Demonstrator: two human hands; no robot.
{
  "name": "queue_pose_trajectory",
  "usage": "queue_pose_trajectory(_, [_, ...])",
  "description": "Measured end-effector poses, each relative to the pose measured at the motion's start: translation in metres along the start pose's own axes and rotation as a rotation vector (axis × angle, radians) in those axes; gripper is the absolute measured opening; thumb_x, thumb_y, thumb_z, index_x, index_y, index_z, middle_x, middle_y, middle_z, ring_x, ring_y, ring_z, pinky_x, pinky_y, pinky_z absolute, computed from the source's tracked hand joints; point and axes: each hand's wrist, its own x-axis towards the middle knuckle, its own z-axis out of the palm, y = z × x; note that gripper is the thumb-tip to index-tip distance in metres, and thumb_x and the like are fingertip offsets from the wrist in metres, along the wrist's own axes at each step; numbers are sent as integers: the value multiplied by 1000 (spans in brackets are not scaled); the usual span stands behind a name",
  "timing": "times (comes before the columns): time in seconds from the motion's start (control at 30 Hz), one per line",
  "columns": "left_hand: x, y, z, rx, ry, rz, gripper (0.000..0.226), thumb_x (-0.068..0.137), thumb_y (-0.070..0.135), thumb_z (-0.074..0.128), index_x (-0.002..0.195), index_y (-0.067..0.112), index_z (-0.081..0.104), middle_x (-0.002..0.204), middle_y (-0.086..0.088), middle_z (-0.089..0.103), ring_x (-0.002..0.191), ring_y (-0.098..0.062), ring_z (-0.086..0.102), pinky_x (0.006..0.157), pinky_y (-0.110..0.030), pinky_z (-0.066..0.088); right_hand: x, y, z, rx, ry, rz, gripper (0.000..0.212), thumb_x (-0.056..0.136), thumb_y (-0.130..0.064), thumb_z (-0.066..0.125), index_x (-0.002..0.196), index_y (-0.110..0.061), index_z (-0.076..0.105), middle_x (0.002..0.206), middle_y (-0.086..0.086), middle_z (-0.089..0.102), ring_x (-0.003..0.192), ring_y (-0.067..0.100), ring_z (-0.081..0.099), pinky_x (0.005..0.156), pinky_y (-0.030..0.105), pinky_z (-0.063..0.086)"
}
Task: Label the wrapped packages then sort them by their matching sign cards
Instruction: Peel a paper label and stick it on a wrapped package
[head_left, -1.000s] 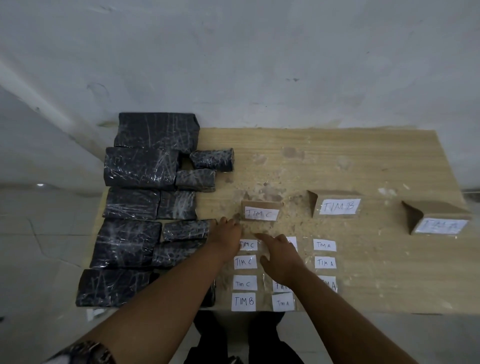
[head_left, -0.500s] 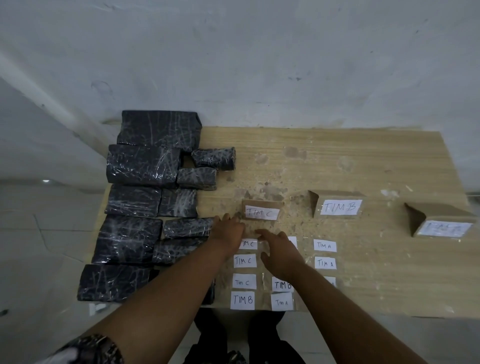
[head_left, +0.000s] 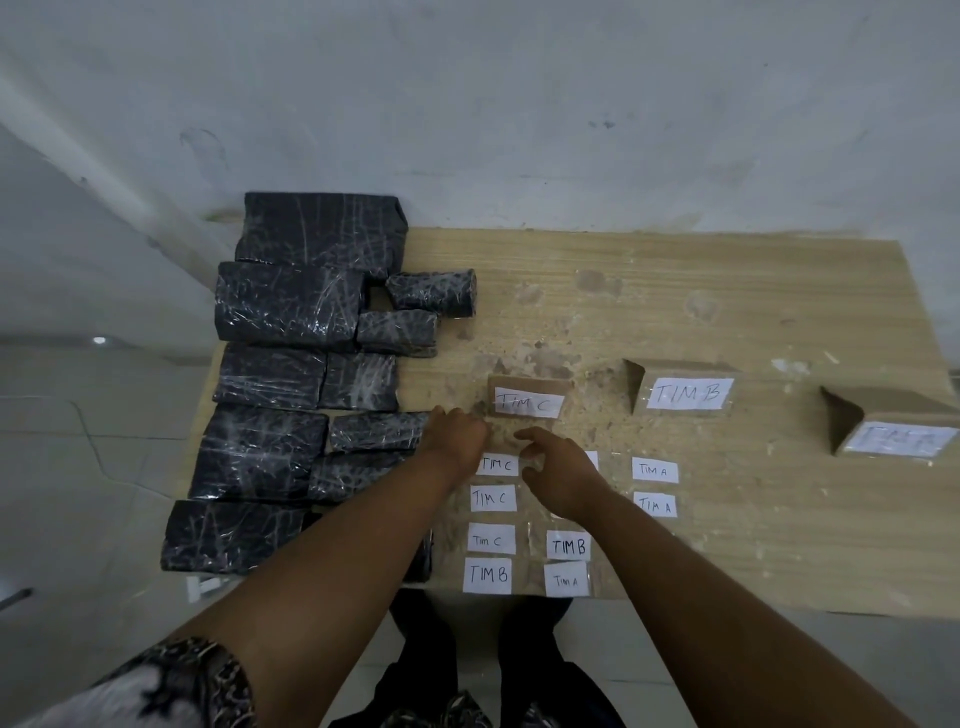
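Centrally, both hands meet over the wooden table (head_left: 727, 291), just below the folded cardboard sign card marked TIM C (head_left: 528, 402).

Left hand (head_left: 457, 436): palm down, fingers bent toward the tabletop at the head of the left label column. Whether it holds anything cannot be told.

Right hand (head_left: 561, 467): forefinger and thumb curved and apart, covering the top of the middle label column. Whether they pinch a label cannot be told.

Paper labels (head_left: 492, 498): three columns, lower centre of the frame. The left column reads TIM C three times, then TIM B. The middle column shows TIM B and TIM A. The right column shows TIM A twice.

Wrapped packages (head_left: 260, 452): black, film-covered, large and small, packed in rows along the left side of the table, left of the labels.

Further sign cards: TIM B (head_left: 688, 393) right of centre, and a third card (head_left: 898, 436) at the right edge, its writing blurred.
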Motion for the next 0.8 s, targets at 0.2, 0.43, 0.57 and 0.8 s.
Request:
queue_pose_trajectory(0.2, [-11,-5,-12,-75,28,63,15,95,20,62,99,28,73,103,4,69,104,-21,57,101,-43,33,-2,-1,-5,22,-8,-10,47,93,-17,69,139,-29,63,115,-7,72,108,15,64,98,34,53])
queue_pose_trajectory(0.43, [-43,13,-30,-235,72,103,9,92,24,66,91,31,70,99,14,62,103,-14,46,96,-43,31,-19,-4,-20,67,-22,9,25,96,-22,74,119,-28,80,110,-8,71,102,6,62,80,18,43])
queue_pose_trajectory(0.57, [-63,7,-50,-388,86,71,3,92,31,70,93,33,69,110,11,61,111,-11,51,94,-40,41,-26,-14,-32,91,38,-43,17,93,-40,79,102,-27,83,103,-14,67,88,0,60,78,23,43])
queue_pose_trajectory(0.8, [-116,-21,-78,-943,154,-111,8,97,32,71,102,36,66,95,6,76,82,-13,73,69,-34,59,-40,-39,-69,336,-6,-105,10,95,-36,78,96,-29,86,84,-13,80,74,0,71,65,14,51])
